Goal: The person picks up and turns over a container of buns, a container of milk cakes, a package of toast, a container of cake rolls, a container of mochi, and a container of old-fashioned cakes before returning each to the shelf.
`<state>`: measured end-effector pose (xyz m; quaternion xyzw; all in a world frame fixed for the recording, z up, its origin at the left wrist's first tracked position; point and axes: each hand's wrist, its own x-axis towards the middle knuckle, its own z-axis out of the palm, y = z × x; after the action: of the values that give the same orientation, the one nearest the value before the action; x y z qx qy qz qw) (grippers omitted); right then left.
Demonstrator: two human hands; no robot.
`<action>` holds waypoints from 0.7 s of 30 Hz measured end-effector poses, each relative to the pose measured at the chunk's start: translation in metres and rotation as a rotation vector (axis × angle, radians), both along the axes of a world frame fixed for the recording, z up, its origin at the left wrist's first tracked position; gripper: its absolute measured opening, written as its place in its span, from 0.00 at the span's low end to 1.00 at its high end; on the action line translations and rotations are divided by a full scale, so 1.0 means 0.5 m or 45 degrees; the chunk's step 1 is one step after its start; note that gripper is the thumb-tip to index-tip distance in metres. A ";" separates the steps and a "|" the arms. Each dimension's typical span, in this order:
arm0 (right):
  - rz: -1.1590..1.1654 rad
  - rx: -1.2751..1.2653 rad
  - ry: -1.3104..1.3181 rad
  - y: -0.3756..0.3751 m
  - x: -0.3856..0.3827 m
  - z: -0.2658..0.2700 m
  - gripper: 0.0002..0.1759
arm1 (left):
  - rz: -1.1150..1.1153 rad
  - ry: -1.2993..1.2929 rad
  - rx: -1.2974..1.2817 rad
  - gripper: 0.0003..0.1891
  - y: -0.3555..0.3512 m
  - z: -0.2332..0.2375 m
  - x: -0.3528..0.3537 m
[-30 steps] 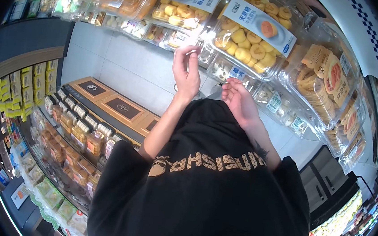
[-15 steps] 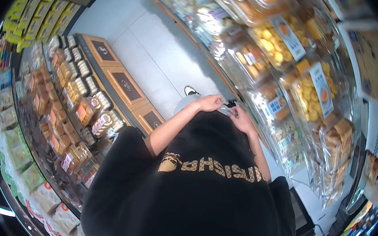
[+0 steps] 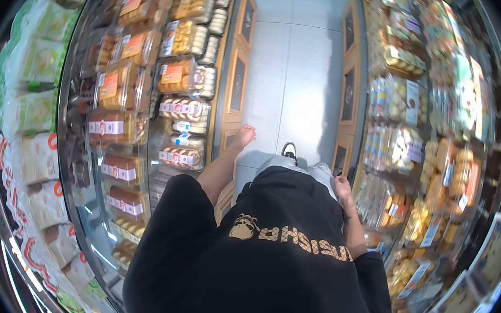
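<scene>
My left hand [image 3: 245, 135] hangs over the aisle beside the left shelf's wooden front, its fingers curled in and no object showing in them. On the other side, my right hand [image 3: 343, 188] is at my right hip, fingers closed. Pale, shiny material [image 3: 324, 172] lies right beside its fingertips, against my light grey trousers; I cannot tell what the fingers hold. My black T-shirt [image 3: 275, 278] with gold lettering fills the lower middle, and one black-and-white shoe [image 3: 290, 150] shows on the floor ahead.
A grey tiled floor [image 3: 270, 69] runs ahead between two shop shelves with wooden panels [image 3: 237, 84]. Clear boxes of pastries [image 3: 119, 85] stack up on the left, with bagged goods [image 3: 34, 108] farther out. Boxed cookies and cakes [image 3: 394, 145] line the right, near my right arm.
My hands, together in front of my waist before, have come apart: the left out to the left, the right to my hip. The view has turned, so the aisle now runs straight ahead.
</scene>
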<state>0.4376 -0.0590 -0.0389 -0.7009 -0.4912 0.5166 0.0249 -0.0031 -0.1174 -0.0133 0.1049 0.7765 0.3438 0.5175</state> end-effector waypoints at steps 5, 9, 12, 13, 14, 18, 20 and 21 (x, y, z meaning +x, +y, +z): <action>0.241 -0.035 -0.098 0.155 -0.113 0.044 0.16 | 0.580 0.250 0.111 0.08 -0.116 -0.045 -0.012; 0.348 0.003 -0.187 0.261 -0.221 0.105 0.21 | 0.779 0.047 0.079 0.07 -0.135 -0.035 0.087; 0.491 -0.002 -0.140 0.371 -0.264 0.089 0.24 | 0.491 0.209 -0.091 0.12 -0.119 -0.095 0.143; 0.531 -0.003 -0.138 0.403 -0.274 0.080 0.24 | 0.531 0.209 -0.098 0.12 -0.106 -0.084 0.144; 0.556 0.006 -0.116 0.433 -0.284 0.072 0.24 | 0.385 0.293 -0.117 0.12 -0.089 -0.074 0.138; 0.684 -0.035 -0.080 0.545 -0.316 0.028 0.25 | 0.385 0.115 -0.187 0.14 0.044 0.044 0.075; 0.763 -0.127 -0.055 0.593 -0.341 0.049 0.25 | 0.625 0.061 -0.123 0.15 0.108 0.041 0.048; 0.767 -0.140 -0.067 0.609 -0.351 0.060 0.25 | 0.629 0.048 -0.136 0.15 0.142 0.048 0.041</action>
<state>0.2623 0.2457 -0.0090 -0.5370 -0.6487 0.5083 -0.1800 0.0173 -0.0464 0.0107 -0.1092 0.8052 0.4163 0.4080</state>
